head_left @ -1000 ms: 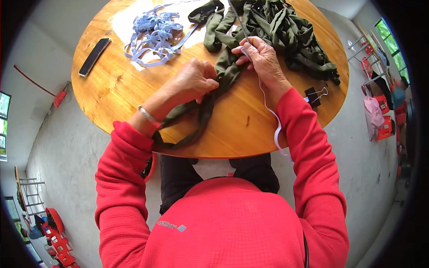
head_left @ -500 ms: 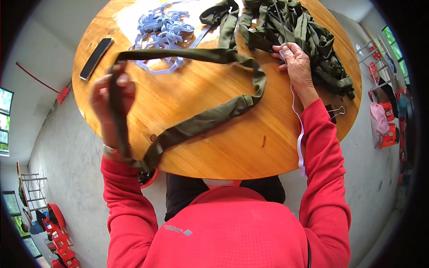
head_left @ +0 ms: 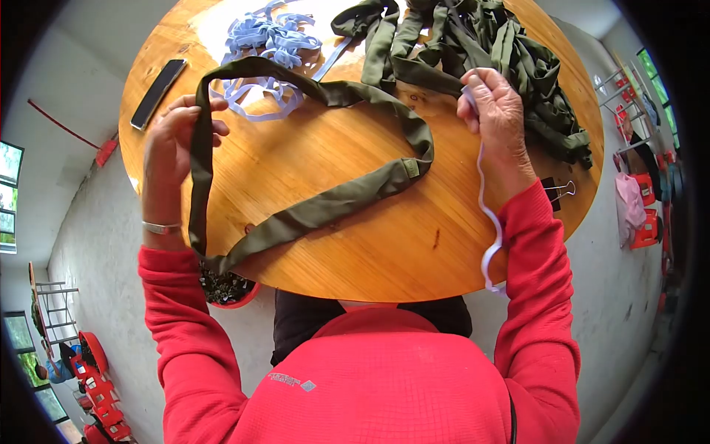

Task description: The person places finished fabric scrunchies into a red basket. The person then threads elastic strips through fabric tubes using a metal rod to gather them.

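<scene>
A dark green fabric strip (head_left: 318, 206) forms a wide loop across the round wooden table (head_left: 355, 259). At the loop's left side is my left hand (head_left: 176, 137), its fingers spread and partly behind the strip; they are not closed round it. My right hand (head_left: 497, 111) pinches a thin pale lilac ribbon (head_left: 489, 214), which hangs down beside the sleeve past the table's near edge. Behind that hand lies a large heap of green fabric strips (head_left: 510, 55). A tangle of light blue ribbon (head_left: 274, 41) rests at the back left.
A black phone (head_left: 157, 94) lies near the table's left edge. The black binder clip (head_left: 556, 189) sits by my right wrist. Under the near left edge is a red basin (head_left: 229, 288) with dark contents. Red chairs (head_left: 103, 396) and a person (head_left: 53, 371) show at the lower left.
My left hand has moved far left, drawing the green strip out from a bunch into an open loop, and its fingers have spread. My right hand has shifted right with the lilac ribbon.
</scene>
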The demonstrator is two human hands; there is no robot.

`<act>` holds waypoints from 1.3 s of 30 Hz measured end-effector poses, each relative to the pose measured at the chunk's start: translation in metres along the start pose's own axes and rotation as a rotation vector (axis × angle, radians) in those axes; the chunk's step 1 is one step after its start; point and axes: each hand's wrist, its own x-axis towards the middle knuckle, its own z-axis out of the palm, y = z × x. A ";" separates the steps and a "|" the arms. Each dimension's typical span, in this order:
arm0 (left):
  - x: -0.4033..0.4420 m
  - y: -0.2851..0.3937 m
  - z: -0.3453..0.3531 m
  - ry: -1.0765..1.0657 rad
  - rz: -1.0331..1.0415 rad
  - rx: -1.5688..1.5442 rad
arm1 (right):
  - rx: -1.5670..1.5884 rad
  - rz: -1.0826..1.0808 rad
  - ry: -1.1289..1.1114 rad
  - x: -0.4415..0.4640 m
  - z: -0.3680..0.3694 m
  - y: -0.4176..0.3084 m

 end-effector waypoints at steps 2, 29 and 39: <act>-0.001 0.005 0.007 0.465 0.290 1.247 | -0.075 -0.007 -0.037 -0.003 0.006 -0.004; -0.074 -0.036 0.207 -0.215 -0.255 -0.722 | 0.414 0.344 -0.327 -0.093 0.011 -0.051; -0.081 -0.034 0.214 -0.219 -0.153 -0.103 | 0.348 0.292 -0.243 -0.111 0.020 -0.058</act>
